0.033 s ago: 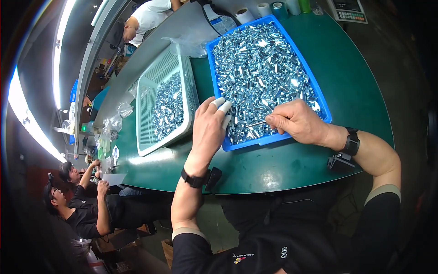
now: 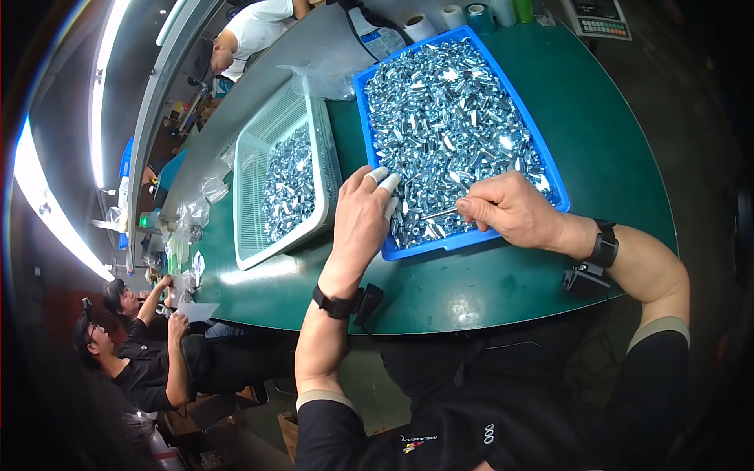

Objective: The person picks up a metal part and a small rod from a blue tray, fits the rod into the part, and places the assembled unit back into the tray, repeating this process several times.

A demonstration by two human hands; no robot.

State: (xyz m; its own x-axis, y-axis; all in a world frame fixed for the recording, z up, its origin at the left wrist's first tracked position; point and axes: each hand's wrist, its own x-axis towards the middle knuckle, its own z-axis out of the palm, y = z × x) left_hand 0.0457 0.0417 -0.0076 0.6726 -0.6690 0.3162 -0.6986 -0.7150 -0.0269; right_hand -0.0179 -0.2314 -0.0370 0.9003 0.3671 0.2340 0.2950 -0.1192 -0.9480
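Note:
A blue tray (image 2: pixel 448 245) heaped with small shiny metal pieces (image 2: pixel 444 110) lies in front of me. My left hand (image 2: pixel 364 210) is over its near left corner, white covers on some fingertips. Its fingers curl in among the pieces; whatever they pinch is hidden. My right hand (image 2: pixel 512 210) is closed over the tray's near right part, gripping a thin metal rod (image 2: pixel 441 213) between thumb and fingers. The rod points left, its tip close to my left fingertips. Left of the tray stands a pale green slotted basket (image 2: pixel 250 200), partly filled with similar metal pieces (image 2: pixel 289 180).
Clear plastic bags (image 2: pixel 323 82) lie behind the basket. Rolls of tape or film (image 2: pixel 479 17) stand along the table's far side, near a scale (image 2: pixel 601 22) at the far right. Other people (image 2: pixel 149 353) are at the left and the far side of the green table (image 2: pixel 597 118).

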